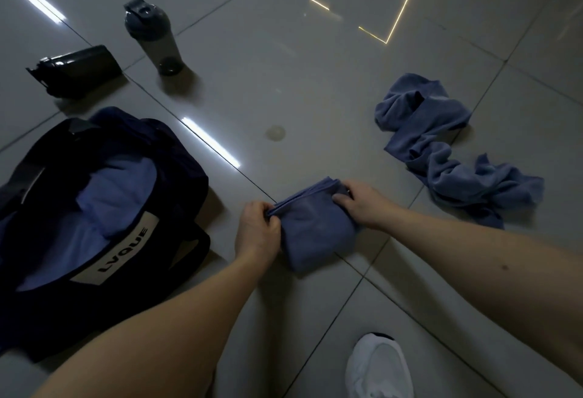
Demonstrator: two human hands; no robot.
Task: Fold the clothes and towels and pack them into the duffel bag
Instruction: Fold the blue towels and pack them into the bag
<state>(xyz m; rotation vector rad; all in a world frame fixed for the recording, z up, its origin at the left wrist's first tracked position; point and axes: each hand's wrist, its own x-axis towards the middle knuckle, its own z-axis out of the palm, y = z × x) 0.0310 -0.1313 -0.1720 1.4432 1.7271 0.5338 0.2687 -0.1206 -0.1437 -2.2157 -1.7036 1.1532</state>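
A small blue towel (315, 227), folded into a thick rectangle, lies on the tiled floor in the middle of the view. My left hand (257, 236) pinches its left corner, and my right hand (362, 203) grips its far right edge. To the left stands a dark navy duffel bag (176, 157), open at the top, with folded blue cloth (116, 195) inside. A second blue towel (448, 151) lies crumpled on the floor at the right.
Two dark shaker bottles are at the back left: one upright (154, 36), one lying on its side (75, 69). A white shoe (378, 366) shows at the bottom edge. Glossy grey floor tiles (284, 66) stretch all around.
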